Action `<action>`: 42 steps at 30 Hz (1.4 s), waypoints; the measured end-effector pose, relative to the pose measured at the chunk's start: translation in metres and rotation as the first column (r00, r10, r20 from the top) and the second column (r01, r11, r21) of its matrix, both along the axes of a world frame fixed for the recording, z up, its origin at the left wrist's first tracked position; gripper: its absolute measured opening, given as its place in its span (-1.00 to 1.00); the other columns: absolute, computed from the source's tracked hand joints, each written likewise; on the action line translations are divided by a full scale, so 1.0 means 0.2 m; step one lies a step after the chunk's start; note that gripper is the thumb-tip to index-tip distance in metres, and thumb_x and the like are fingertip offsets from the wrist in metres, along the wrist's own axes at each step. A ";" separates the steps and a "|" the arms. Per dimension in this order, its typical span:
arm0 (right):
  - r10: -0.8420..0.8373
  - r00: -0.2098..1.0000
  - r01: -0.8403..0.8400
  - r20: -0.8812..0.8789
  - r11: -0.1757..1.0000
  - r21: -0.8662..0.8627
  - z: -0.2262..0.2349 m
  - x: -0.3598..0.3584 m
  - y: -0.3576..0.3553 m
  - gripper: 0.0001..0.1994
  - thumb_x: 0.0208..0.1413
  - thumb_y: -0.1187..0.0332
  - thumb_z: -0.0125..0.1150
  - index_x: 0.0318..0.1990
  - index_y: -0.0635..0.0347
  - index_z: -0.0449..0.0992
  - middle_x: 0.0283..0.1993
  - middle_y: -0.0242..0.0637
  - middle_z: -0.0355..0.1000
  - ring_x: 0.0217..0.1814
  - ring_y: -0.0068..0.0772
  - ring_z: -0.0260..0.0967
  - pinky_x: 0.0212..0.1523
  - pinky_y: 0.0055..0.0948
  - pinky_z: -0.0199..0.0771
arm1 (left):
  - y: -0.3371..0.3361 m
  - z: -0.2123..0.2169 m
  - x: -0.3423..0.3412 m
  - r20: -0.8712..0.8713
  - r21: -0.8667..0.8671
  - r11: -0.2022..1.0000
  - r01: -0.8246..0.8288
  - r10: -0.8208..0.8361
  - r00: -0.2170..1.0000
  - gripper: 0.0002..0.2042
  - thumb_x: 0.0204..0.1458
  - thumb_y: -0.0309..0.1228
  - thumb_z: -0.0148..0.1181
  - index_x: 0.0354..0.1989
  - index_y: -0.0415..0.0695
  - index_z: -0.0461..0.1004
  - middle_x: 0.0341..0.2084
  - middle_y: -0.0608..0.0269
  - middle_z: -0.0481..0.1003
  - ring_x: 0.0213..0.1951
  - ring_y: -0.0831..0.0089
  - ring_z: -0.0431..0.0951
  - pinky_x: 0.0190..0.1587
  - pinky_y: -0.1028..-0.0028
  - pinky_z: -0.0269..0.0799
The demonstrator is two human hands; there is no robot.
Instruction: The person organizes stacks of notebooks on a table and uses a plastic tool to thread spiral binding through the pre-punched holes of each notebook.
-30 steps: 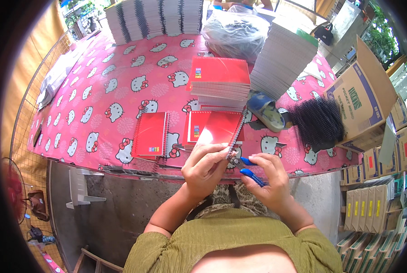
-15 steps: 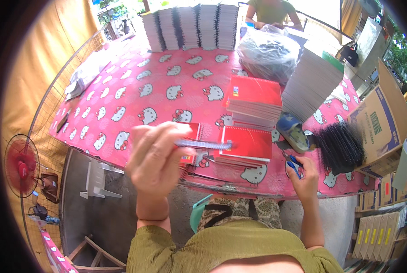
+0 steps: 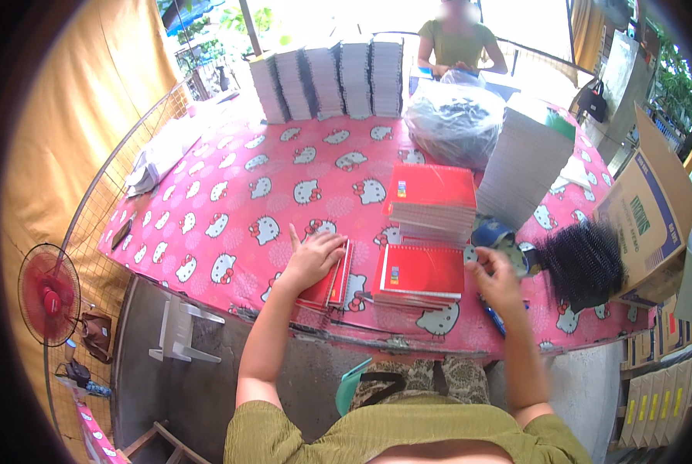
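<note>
My left hand (image 3: 315,261) lies with its fingers stretched out on a small pile of red notebooks (image 3: 338,284) near the table's front edge. Right of it is a low stack of red spiral notebooks (image 3: 419,271), some of its lower covers jutting out. Beside that stack's right edge hovers my right hand (image 3: 500,282), fingers curled in toward the thumb; whatever is between them is too small to make out. Blue-handled pliers (image 3: 494,315) lie on the table, partly hidden under this hand. Behind it is a blue clog-like shoe (image 3: 494,230), partly covered.
A taller red notebook stack (image 3: 432,189) stands behind, by a high paper stack (image 3: 527,158) and a filled plastic bag (image 3: 454,116). Black spiral coils (image 3: 582,259) lie before an open carton (image 3: 644,216). Bound stacks (image 3: 342,77) line the back. Another person (image 3: 460,46) sits across.
My left hand has come down from mid-air onto the small red pile; the black coil it held is out of its fingers. My right hand has let go of the pliers and moved up-left.
</note>
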State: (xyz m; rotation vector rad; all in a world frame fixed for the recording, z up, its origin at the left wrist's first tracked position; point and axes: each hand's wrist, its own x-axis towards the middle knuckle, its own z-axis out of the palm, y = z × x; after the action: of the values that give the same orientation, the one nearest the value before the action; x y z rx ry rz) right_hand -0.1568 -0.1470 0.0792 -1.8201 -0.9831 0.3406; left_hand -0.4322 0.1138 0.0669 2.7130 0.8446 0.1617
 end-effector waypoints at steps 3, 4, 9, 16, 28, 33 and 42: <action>0.182 0.981 -0.175 0.068 0.980 -0.096 -0.10 -0.10 0.04 -0.41 0.02 0.02 0.38 0.04 0.34 0.45 -0.14 -0.17 0.42 -0.20 -0.39 0.36 -0.17 -0.41 0.40 | 0.00 0.01 -0.04 0.006 -0.023 0.999 0.025 -0.025 1.000 -0.57 0.29 -0.08 -0.17 0.26 0.10 0.32 0.26 0.28 0.30 0.38 0.26 0.11 0.24 -0.40 -0.73; 0.158 0.987 -0.155 0.021 0.984 -0.092 -0.08 -0.11 0.04 -0.43 0.02 0.04 0.37 0.03 0.34 0.45 -0.13 -0.13 0.42 -0.17 -0.29 0.37 -0.13 -0.35 0.39 | -0.01 0.02 -0.05 -0.009 0.049 0.999 0.022 -0.021 1.000 -0.59 0.30 -0.10 -0.15 0.26 0.09 0.33 0.28 0.27 0.28 0.38 0.22 0.11 0.26 -0.37 -0.71; -0.055 0.962 0.069 0.266 0.997 -0.043 0.01 -0.10 -0.02 -0.56 -0.01 0.22 0.39 -0.08 0.33 0.41 -0.15 -0.04 0.43 -0.08 -0.05 0.41 -0.06 -0.20 0.37 | -0.20 0.23 -0.03 0.469 -0.060 0.998 -0.036 0.060 0.881 -0.60 0.24 -0.28 0.01 0.24 -0.04 0.33 0.32 0.10 0.20 0.41 0.21 0.04 0.35 -0.21 -0.34; 0.164 0.968 -0.105 -0.190 0.952 0.288 0.09 -0.31 0.03 -0.60 -0.04 0.58 0.37 -0.18 0.18 0.20 -0.30 -0.39 0.34 -0.30 -0.63 0.28 -0.29 -0.56 0.34 | -0.72 0.24 0.30 0.870 -0.441 0.864 0.244 0.345 0.352 -0.53 0.05 -0.63 0.17 0.19 -0.15 0.36 0.30 0.04 0.14 0.29 0.16 0.23 0.24 0.32 0.25; 0.134 0.986 -0.106 -0.097 0.963 0.247 -0.02 -0.33 0.05 -0.69 0.02 0.58 0.26 -0.18 0.22 0.22 -0.30 -0.33 0.33 -0.39 -0.65 0.28 -0.45 -0.58 0.29 | -0.81 0.23 0.37 0.780 -0.149 0.978 -0.144 0.206 0.591 -0.56 -0.04 -0.46 0.37 0.08 0.07 0.49 0.22 0.01 0.14 0.22 0.14 0.25 0.10 0.28 0.35; 0.142 0.980 -0.092 -0.141 0.946 0.310 -0.02 -0.37 0.07 -0.73 0.04 0.59 0.20 -0.19 0.22 0.22 -0.33 -0.33 0.35 -0.44 -0.64 0.28 -0.49 -0.55 0.30 | -0.80 0.21 0.37 0.767 -0.239 0.971 -0.020 0.202 0.609 -0.60 -0.10 -0.44 0.42 -0.02 0.04 0.56 0.26 -0.06 0.07 0.27 -0.02 0.18 0.19 0.15 0.27; 0.146 0.986 -0.116 -0.082 0.949 0.293 -0.10 -0.35 0.10 -0.75 0.08 0.52 0.22 -0.20 0.23 0.24 -0.45 -0.29 0.36 -0.50 -0.55 0.33 -0.50 -0.51 0.32 | -0.89 0.33 0.39 0.758 0.091 0.933 -0.347 0.161 0.632 -0.68 -0.06 -0.21 0.40 -0.09 0.08 0.61 0.38 -0.06 0.01 0.25 -0.05 0.21 0.33 -0.08 -0.16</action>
State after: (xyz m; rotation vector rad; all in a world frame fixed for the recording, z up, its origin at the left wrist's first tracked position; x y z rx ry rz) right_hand -0.2266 -0.1279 0.0592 -1.4647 -1.0269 0.3495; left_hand -0.3533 -0.0641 0.1326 2.3111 0.9586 1.4104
